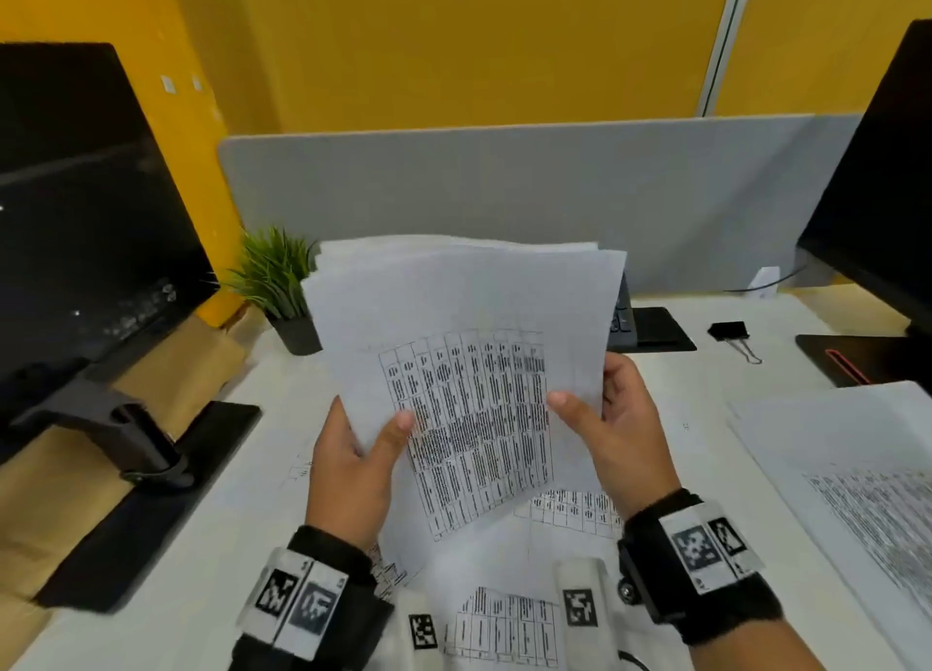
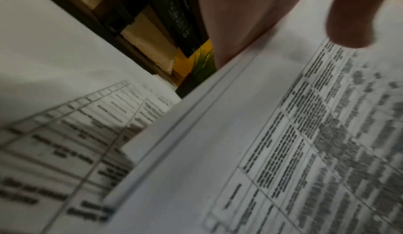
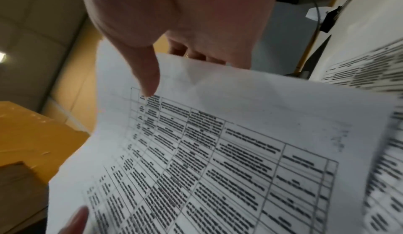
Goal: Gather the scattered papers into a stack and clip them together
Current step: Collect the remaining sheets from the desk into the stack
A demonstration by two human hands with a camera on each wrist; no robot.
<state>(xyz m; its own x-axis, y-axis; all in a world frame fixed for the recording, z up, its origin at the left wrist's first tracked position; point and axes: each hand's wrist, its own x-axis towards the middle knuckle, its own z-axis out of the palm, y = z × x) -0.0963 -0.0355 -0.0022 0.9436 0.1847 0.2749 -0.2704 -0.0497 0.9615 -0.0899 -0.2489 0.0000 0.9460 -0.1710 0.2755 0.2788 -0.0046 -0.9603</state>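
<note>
I hold a bundle of printed sheets (image 1: 469,368) upright above the white desk (image 1: 212,544), its top edges fanned and uneven. My left hand (image 1: 363,448) grips the bundle's left edge, thumb on the front sheet. My right hand (image 1: 600,413) grips the right edge, thumb in front and fingers behind. The wrist views show the same sheets (image 2: 261,151) (image 3: 218,151) close up under each thumb. More printed sheets (image 1: 509,620) lie flat on the desk below my wrists. A black binder clip (image 1: 731,335) (image 3: 331,19) lies on the desk at the far right.
Another stack of printed paper (image 1: 857,474) lies at the right. Black monitors stand at the left (image 1: 85,206) and right (image 1: 882,206), with their stand bases on the desk. A small potted plant (image 1: 282,287) and a keyboard (image 1: 625,317) sit by the grey divider (image 1: 504,191).
</note>
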